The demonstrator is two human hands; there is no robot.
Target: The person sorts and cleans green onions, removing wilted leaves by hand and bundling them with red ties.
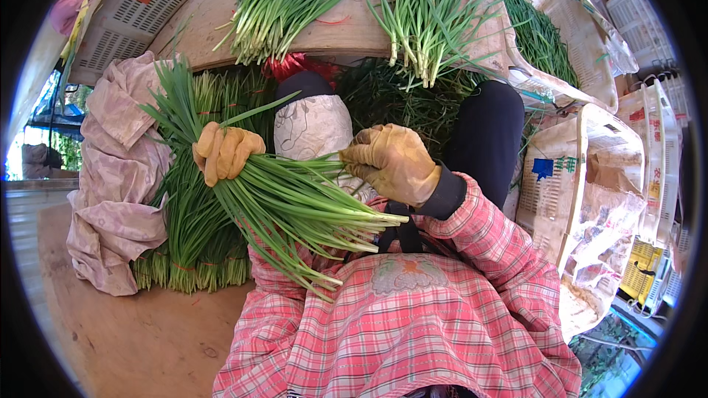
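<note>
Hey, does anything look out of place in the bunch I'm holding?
Yes, slightly: in the green bunch gripped by your gloved left hand, a few stems splay away from the rest, leaving the pale ends uneven. One long leaf also juts out sideways above that hand.

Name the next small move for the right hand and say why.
Probably a gentle outward pull with the right hand: it seems to pinch a few blades at the edge of the green bunch, while the left hand grips the rest.

The left hand [227, 153] grips tightly; the right hand [398, 163] pinches with bent fingers [357, 155].
</note>
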